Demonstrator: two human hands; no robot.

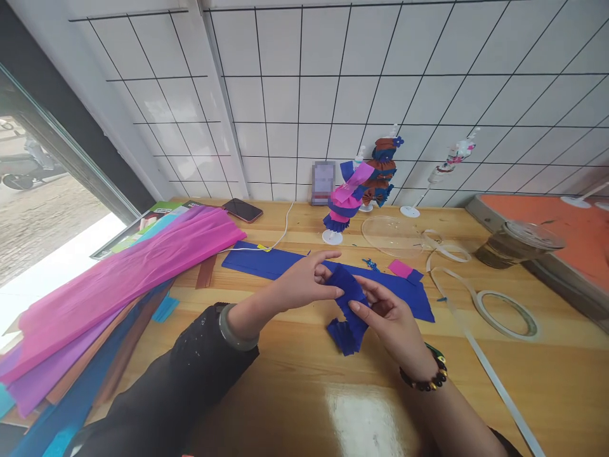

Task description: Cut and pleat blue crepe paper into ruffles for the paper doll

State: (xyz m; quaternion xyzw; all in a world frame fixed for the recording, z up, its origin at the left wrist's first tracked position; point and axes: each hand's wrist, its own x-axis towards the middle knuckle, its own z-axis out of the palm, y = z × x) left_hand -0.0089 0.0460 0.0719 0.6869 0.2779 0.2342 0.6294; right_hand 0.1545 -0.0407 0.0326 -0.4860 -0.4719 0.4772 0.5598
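Left hand (pixel 304 282) pinching the upper end of a blue crepe-paper strip (pixel 349 311) between thumb and fingers, index finger stretched out toward the right. Right hand (pixel 387 314) closed on the same strip from the other side, thumb on top, fingers curled beneath. Strip held just above the wooden table (pixel 295 381), gathered into pleats, its lower folded end hanging down between the two hands. Jade-coloured bangle (pixel 233 330) on the left wrist at the edge of a dark sleeve; beaded bracelet (pixel 431 374) on the right wrist.

Directly behind the hands, a flat sheet of blue crepe paper (pixel 276 261) lying on the table, with a small pink scrap (pixel 400 268) at its right end. To the left, a stack of long crepe sheets, pink sheet (pixel 128 273) on top, purple, brown and blue ones below. Near the wall, a smartphone (pixel 242 210) lying flat, a white cable (pixel 284 231) running from it toward the blue sheet. Further back, a layered blue-and-pink paper figure (pixel 345 206) on a white stand, a brown-and-blue one (pixel 380 171) just behind it. To the right, a roll of clear tape (pixel 507 314) with a loose tail trailing across the table, and a lidded plastic cup (pixel 516 243) lying on its side beside an orange tray (pixel 547 219).
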